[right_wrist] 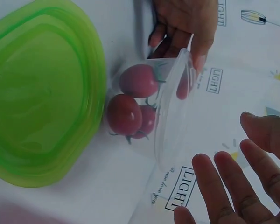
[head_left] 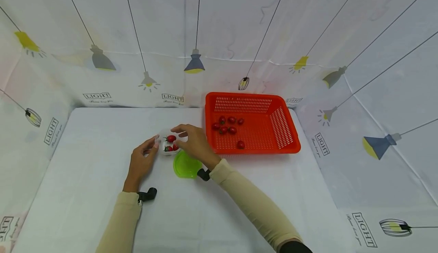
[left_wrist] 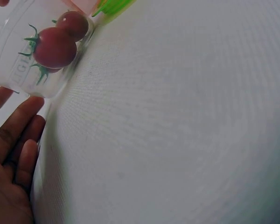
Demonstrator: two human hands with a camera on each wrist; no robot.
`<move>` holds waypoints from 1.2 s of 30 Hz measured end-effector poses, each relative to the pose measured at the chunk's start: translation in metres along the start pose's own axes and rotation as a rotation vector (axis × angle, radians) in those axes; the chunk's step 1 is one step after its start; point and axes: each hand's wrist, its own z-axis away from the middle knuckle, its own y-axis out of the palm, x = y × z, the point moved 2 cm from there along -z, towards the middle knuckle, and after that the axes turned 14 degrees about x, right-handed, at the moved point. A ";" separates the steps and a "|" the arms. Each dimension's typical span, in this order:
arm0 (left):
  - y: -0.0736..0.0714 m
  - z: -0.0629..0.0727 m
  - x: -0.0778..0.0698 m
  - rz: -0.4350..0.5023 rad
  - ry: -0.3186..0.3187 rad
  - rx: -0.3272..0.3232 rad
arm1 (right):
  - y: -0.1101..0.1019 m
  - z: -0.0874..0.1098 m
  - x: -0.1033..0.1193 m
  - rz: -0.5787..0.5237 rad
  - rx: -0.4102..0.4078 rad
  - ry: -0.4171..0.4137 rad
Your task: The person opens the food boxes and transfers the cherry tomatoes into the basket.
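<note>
A small clear plastic container (right_wrist: 170, 116) stands on the white table, with a few cherry tomatoes (right_wrist: 124, 114) inside, their green stems showing. My left hand (head_left: 141, 164) grips the container's left side, thumb and fingers at its rim and wall. Over the container's right side reaches my right hand (head_left: 197, 140). In the right wrist view its fingers (right_wrist: 228, 186) are spread and hold nothing, apart from the rim. A green lid (head_left: 187, 165) lies close by on the table, just under the right wrist in the head view.
To the right, at the back of the table, sits a red slotted basket (head_left: 261, 131) holding several loose cherry tomatoes (head_left: 232, 120). The white table (head_left: 178, 215) is backed by a cloth (head_left: 226, 28) printed with lamps.
</note>
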 end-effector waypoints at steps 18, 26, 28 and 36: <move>0.001 -0.001 0.004 0.035 0.011 -0.008 | 0.022 -0.017 -0.010 -0.009 0.003 0.011; 0.001 -0.001 0.004 0.024 0.004 -0.017 | 0.026 -0.021 -0.010 0.022 0.012 0.034; 0.001 -0.001 0.004 0.028 0.006 -0.019 | 0.027 -0.021 -0.011 0.025 0.021 0.037; 0.001 -0.002 0.004 0.033 0.016 -0.025 | 0.033 -0.024 -0.011 0.056 0.027 0.000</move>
